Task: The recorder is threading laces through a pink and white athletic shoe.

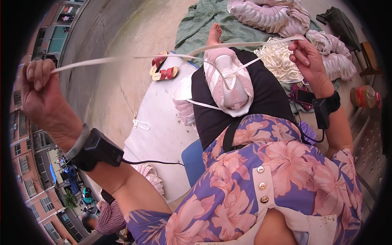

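Note:
A pink and white sneaker upper lies on my lap, its heel end toward me. White shoelace runs from it out to both sides. At the far left my left hand is raised, fingers closed on one stretch of the lace. My right hand, up at the right, pinches another stretch between thumb and forefinger. Between the hands the lace is stretched across, above the shoe, and partly blurred. Another lace length droops from the shoe to a second pale shoe piece beside my left thigh.
A heap of white laces and stacked shoe uppers lie on a green cloth. Red sandals rest near a white sheet. A phone and a bottle of yellowish liquid are at the right. A person sits at lower left.

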A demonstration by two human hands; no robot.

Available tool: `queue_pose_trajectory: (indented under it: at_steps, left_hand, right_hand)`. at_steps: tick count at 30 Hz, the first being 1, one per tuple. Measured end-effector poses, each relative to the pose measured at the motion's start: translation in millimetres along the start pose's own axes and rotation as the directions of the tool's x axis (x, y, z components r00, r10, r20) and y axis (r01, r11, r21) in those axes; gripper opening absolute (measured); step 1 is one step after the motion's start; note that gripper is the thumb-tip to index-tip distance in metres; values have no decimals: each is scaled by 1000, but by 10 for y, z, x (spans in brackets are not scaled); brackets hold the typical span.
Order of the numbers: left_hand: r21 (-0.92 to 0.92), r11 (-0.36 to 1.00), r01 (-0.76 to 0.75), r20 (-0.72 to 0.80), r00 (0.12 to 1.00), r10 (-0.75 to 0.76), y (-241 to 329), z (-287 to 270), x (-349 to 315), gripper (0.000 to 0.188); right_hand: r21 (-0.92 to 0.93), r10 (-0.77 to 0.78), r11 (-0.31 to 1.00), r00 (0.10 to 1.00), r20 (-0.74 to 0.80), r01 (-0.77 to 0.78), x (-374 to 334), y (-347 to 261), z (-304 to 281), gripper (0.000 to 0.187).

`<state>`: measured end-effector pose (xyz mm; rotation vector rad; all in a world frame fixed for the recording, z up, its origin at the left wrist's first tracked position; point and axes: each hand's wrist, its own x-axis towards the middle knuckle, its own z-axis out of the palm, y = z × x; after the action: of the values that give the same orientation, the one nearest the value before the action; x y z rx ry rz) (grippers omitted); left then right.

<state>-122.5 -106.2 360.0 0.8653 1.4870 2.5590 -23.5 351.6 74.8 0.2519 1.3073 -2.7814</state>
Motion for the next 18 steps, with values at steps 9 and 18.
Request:
queue_pose_trajectory:
  at_steps: [9, 18]
  left_hand:
    - [601, 589, 540, -769, 592, 242, -432, -1510, -1700, 27]
    - [997, 21, -67, 70, 982, -175, -2429, -7, -1990, 53]
  right_hand:
    - [-1, 223, 967, 844, -487, -256, -569, -177, -1710, 21]
    - [-843, -63, -56, 841, 537, 535, -314, 746, 279, 60]
